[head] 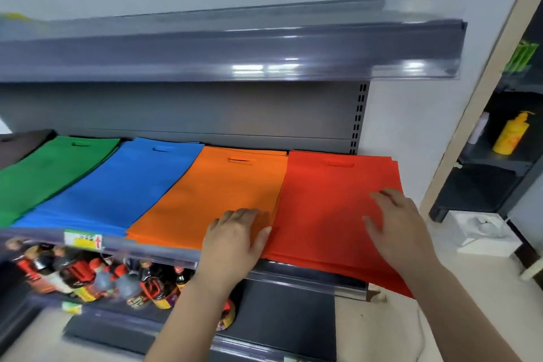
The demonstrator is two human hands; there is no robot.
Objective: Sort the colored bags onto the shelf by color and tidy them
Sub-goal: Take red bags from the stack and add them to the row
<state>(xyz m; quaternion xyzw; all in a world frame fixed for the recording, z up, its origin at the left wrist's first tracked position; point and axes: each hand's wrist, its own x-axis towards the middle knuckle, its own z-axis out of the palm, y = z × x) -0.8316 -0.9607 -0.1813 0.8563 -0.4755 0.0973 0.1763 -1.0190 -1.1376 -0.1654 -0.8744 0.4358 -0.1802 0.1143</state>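
- A person stands at a grey shelf (182,253) where flat fabric bags lie in separate stacks, one colour to each, so the sorting looks close to finished and what remains is squaring the piles.
- The right hand (396,229) lies palm down on the red stack (332,200), fingers straight and a little spread, pressing the top bag rather than gripping it.
- That stack sits askew: below the right hand, its near corner hangs past the shelf's front lip, which is likely why both hands are here.
- The left hand (235,241) rests flat just beside the red stack's left edge, on the near corner of the orange stack (214,194); fingers are relaxed and hold nothing. It seems placed to steady the seam between the two piles.
- Further left of that hand lie the blue stack (117,182) and then the green stack (50,170), each with its cut-out handle toward the back.
- Below the left hand, on a lower tier, stand dark bottles (88,276), blurred.
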